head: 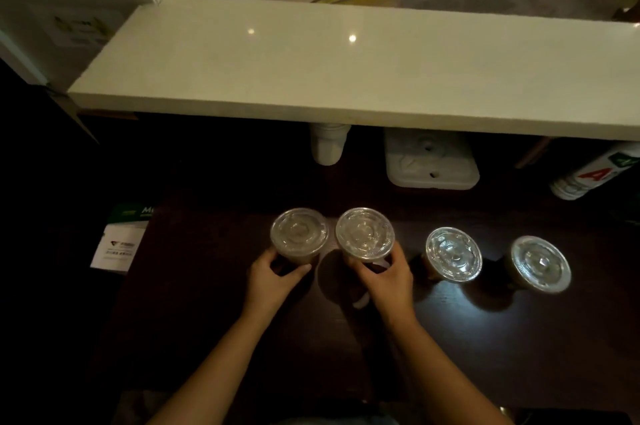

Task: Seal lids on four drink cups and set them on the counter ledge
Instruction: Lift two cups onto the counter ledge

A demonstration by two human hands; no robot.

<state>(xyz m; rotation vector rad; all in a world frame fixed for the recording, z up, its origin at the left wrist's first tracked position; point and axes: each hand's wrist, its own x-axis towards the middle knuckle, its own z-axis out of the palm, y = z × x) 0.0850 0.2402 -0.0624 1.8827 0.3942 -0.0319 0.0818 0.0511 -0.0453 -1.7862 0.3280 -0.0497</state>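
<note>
Several clear drink cups with clear plastic lids stand in a row on the dark lower counter. My left hand (273,277) grips the side of the leftmost cup (299,234). My right hand (388,277) grips the second cup (364,233) beside it. Two more lidded cups, the third cup (453,254) and the fourth cup (540,264), stand untouched to the right. The white counter ledge (346,71) runs across the view above and behind the cups, with nothing on it.
Under the ledge sit a stack of white cups (327,145), a white lidded container (431,161) and a lying sleeve of cups (592,175) at the right. A green and white leaflet (119,244) lies at the left.
</note>
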